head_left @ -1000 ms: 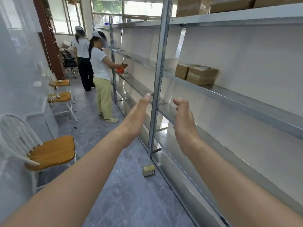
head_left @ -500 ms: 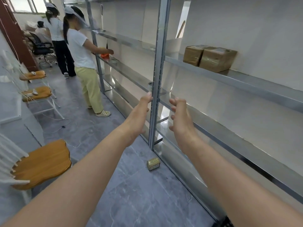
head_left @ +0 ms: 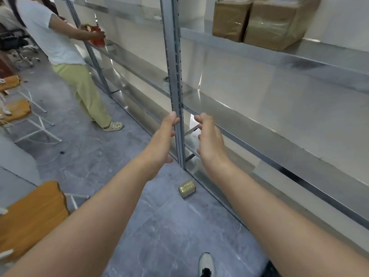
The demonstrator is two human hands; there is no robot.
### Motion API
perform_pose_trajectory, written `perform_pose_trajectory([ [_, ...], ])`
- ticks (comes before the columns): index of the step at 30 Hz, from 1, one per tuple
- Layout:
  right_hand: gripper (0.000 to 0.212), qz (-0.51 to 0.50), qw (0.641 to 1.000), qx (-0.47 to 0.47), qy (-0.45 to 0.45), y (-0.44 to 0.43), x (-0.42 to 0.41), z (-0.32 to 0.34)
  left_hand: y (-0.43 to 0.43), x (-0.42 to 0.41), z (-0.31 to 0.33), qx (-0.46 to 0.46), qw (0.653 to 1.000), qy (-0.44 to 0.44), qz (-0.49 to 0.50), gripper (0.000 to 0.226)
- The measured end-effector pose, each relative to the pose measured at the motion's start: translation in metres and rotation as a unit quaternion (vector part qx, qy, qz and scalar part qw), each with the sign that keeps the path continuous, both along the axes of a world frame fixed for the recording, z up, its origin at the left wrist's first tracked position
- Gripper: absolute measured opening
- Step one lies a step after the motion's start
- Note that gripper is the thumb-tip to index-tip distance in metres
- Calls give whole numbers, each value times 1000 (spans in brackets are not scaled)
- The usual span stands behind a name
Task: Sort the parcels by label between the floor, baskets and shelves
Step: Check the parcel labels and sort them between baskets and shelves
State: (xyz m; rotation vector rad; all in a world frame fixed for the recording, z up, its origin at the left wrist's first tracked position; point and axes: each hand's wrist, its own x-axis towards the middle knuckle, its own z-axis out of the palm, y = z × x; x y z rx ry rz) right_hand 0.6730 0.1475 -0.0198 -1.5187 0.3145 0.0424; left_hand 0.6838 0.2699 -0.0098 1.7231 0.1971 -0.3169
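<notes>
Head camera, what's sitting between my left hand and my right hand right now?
The shelving's metal upright post stands between the left hand and the right hand, as the head view shows; both hands hold nothing.

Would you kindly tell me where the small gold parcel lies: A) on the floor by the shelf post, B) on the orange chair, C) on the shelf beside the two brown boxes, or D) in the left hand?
A: the parcel lies on the floor, close to the foot of the post.
</notes>
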Motion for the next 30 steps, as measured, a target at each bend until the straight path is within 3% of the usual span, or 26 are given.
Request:
perform_pose_trajectory([
  [11,32,-35,998,-16,56,-22,103,-76,-22,110,-76,-9,997,80,-9,57],
  [16,56,-52,991,-18,120,-1,152,-114,-3,168,-118,-1,992,120,-29,57],
  [30,52,-246,943,-43,222,87,300,-277,64,365,-289,28,955,229,-186,58],
])
